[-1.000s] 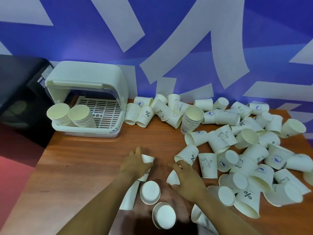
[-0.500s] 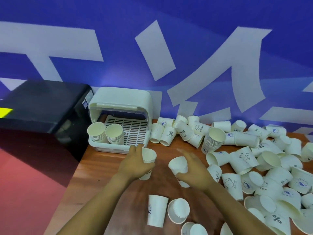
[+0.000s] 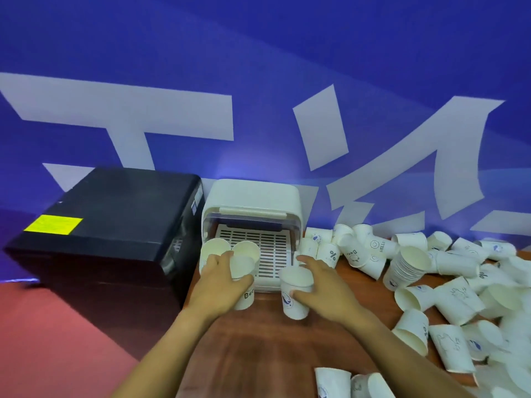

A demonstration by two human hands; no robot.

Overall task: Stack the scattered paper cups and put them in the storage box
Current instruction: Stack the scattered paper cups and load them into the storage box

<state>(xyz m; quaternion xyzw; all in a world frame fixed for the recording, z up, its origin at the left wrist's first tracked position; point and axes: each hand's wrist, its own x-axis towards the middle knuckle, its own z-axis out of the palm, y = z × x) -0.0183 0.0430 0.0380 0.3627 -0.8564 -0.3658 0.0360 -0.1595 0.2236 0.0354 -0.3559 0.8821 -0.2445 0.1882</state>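
Each hand's grip clamps one upright paper cup: left hand (image 3: 214,278) cup (image 3: 243,278) nearer the storage box (image 3: 253,201) at twelve o'clock, right hand (image 3: 321,285) cup (image 3: 296,294) beside it.

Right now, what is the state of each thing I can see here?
Storage box: lid up, two cup stacks inside.
Left hand: holds an upright cup.
Right hand: holds an upright cup.
Loose cups: scattered, mostly lying.
Tall stack: tilted.

The storage box (image 3: 252,202) sits right of the cabinet (image 3: 115,222), with scattered cups (image 3: 448,282) on its right.
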